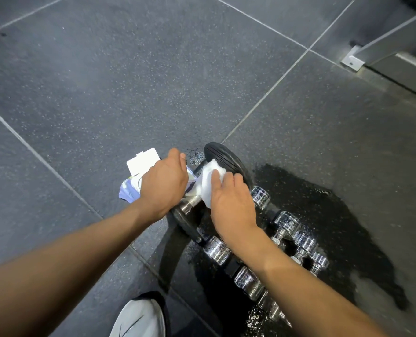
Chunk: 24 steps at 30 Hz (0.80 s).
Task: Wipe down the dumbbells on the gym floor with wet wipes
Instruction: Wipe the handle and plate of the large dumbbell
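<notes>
A big black dumbbell (pixel 222 161) lies on the dark gym floor, with a knurled metal handle between its two round heads. My right hand (pixel 231 198) presses a white wet wipe (pixel 208 181) against the inner face of the far head and the handle. My left hand (pixel 163 183) rests on a purple-and-white wet wipe pack (pixel 131 188) whose white lid (pixel 142 161) stands open; its fingers curl over the pack's top. Several small chrome dumbbells (pixel 287 222) lie in a row to the right and toward me.
A wet dark patch (pixel 323 215) spreads over the floor around the chrome dumbbells. A metal machine frame with a bolted foot plate (pixel 351 60) stands at the upper right. My white shoe (pixel 139 319) is at the bottom edge. Grey tile seams cross the floor.
</notes>
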Available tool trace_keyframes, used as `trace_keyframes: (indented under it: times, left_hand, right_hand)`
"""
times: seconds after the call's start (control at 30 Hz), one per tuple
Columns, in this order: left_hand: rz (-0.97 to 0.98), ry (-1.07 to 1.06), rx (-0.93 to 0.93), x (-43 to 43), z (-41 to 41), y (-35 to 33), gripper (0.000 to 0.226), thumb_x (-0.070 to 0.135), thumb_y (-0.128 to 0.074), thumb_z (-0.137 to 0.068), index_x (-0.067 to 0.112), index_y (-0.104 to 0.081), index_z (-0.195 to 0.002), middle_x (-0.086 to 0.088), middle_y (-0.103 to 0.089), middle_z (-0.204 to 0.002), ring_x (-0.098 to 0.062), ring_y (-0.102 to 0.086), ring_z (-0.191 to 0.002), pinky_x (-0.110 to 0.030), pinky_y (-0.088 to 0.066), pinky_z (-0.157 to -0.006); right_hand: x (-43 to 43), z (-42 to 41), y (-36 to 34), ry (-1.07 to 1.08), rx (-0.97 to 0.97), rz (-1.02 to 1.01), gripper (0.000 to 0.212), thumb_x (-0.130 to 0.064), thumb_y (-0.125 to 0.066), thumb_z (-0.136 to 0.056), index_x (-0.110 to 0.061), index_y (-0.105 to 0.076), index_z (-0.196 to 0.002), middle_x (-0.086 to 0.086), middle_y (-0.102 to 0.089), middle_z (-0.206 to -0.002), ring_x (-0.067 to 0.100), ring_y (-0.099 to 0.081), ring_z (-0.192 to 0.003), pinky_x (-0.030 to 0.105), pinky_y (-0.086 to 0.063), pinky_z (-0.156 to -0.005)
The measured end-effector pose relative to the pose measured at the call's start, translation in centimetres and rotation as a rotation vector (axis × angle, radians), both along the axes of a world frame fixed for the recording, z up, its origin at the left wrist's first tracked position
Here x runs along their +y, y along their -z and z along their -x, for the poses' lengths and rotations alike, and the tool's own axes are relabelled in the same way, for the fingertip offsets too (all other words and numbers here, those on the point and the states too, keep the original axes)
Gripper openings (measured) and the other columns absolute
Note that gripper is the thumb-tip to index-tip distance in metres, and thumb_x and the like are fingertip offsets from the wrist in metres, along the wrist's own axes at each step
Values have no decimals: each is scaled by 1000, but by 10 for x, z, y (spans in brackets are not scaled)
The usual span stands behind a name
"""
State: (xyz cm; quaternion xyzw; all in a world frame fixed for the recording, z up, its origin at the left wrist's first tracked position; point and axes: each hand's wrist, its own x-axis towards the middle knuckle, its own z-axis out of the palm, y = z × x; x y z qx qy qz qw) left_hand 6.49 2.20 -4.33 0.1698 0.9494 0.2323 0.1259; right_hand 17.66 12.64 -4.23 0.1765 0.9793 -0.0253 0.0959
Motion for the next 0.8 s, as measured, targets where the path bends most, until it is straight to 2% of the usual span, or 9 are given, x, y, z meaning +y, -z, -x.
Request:
trace_keyframes:
  times: [0.07,0.1,0.2,0.3,0.37,0.5,0.67,0.73,0.8]
  left_hand:
    - [2,1,7,0,0,1,35,38,-27,-111,13,-45,-97,-18,-66,-85,-43,-60,-79,-52,-50,-76]
    - [4,3,10,1,0,0,35,39,-27,-111,13,-46,-97,-18,-66,-84,-43,-60,-80,-52,-50,-76]
    - [1,-3,6,1,-1,0,34,39,-28,-111,14,-45,-96,-13,-60,-79,-42,-60,-78,-50,-49,-74]
    - [7,1,14,2,-1,1,33,39,-29,-111,15,-44,-96,-16,-63,-82,-40,-58,-77,-48,-47,-71]
    - [3,3,14,1,-1,1,34,40,-28,-111,15,-44,-95,-17,-65,-84,-40,-57,-76,-47,-46,-71]
    - [4,5,12,1,-1,1,32,39,-29,-111,15,-44,-95,-18,-67,-86,-43,-60,-80,-50,-50,-74]
    - [1,8,12,1,-1,-1,32,38,-29,-111,15,-42,-94,-19,-68,-86,-43,-61,-81,-51,-49,-74]
    - [-6,8,11,1,-2,0,31,38,-29,-112,15,-42,-95,-20,-68,-86,-44,-61,-81,-50,-48,-72]
    - [-8,17,9,1,-2,-1,31,38,-29,-112,14,-43,-97,-20,-68,-87,-43,-61,-81,-48,-46,-70]
  right_hand:
    - [0,0,0,-117,74,-131,51,-11,-29,-88,-7,-49,-134,8,-48,-112,26,-43,-102,37,-38,-85]
    - [1,1,5,-176,99,-142,48,-11,-30,-88,-8,-50,-131,9,-47,-114,28,-43,-105,39,-37,-89]
    - [8,3,27,-482,110,-40,51,-12,-51,-90,-9,-49,-140,16,-47,-136,37,-38,-133,49,-28,-116]
    - [21,10,44,-685,76,19,59,-13,-66,-87,-14,-50,-144,10,-55,-139,30,-44,-136,48,-29,-119]
    - [31,17,45,-652,81,-16,55,-13,-66,-86,-14,-53,-140,10,-61,-127,31,-52,-126,46,-34,-116]
    - [40,35,42,-596,78,-102,24,-13,-61,-86,-13,-66,-110,9,-63,-92,31,-59,-97,44,-42,-105]
    - [24,42,37,-569,12,-148,25,-16,-41,-98,-15,-59,-115,8,-65,-104,31,-56,-103,45,-32,-110]
    - [10,34,39,-588,10,-142,26,-15,-41,-98,-13,-52,-122,9,-61,-108,31,-54,-104,47,-32,-108]
    - [-6,26,42,-679,27,-102,34,-14,-52,-92,-9,-52,-126,10,-61,-108,31,-55,-105,44,-34,-101]
